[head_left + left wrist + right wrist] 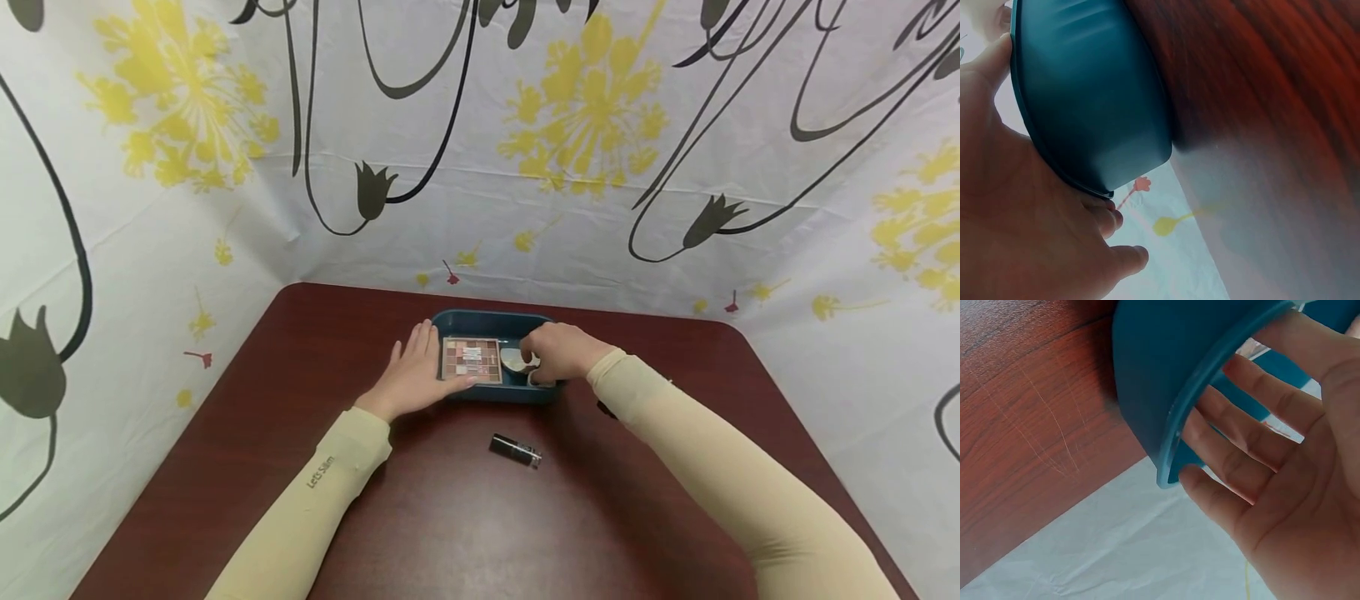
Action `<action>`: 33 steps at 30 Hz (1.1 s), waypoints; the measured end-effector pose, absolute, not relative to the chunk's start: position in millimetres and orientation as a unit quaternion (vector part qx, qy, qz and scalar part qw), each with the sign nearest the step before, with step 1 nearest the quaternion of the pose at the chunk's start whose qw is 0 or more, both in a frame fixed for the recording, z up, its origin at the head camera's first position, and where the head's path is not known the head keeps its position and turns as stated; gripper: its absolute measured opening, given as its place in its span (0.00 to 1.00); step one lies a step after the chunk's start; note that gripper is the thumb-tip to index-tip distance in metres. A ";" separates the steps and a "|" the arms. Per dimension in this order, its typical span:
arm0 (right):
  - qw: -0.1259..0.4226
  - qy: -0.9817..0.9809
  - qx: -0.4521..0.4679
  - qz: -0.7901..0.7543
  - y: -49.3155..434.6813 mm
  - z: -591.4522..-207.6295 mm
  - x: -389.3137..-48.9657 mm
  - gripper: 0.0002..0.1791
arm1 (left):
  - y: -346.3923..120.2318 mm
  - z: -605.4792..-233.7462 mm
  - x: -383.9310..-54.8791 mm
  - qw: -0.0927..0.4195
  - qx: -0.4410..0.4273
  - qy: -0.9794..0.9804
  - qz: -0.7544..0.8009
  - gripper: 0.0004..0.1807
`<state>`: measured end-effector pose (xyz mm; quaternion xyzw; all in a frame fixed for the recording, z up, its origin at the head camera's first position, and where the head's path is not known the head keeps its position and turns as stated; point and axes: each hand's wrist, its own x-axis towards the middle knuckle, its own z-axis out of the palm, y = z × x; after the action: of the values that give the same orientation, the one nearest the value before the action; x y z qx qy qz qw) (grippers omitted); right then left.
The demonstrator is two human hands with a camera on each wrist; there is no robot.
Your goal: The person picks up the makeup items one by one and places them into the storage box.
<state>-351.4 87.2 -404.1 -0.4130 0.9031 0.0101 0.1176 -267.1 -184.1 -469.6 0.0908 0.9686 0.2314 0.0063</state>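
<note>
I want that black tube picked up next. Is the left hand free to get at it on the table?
Probably yes. The left hand rests flat against the blue tray, holding nothing, and the black tube lies alone on bare table with nothing between.

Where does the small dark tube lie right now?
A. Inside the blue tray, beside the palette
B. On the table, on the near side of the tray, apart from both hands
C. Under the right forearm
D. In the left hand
B: the dark tube lies on the bare table, nearer the camera than the blue tray, with neither hand touching it.
</note>
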 end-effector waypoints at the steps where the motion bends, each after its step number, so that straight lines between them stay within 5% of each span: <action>1: 0.113 0.904 -0.412 0.010 87.3 -403.4 -351.7 0.14 | -184.2 -469.6 -267.2 0.005 0.090 0.969 0.231 0.70; 33: -0.045 0.922 -0.373 -0.099 117.0 -405.4 -331.6 0.17 | -182.4 -467.6 -266.5 0.010 0.090 0.968 0.233 0.66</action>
<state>-331.6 117.0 -405.4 -0.3727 0.9216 -0.0987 -0.0446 -266.5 -182.4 -467.6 0.0902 0.9682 0.2333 0.0101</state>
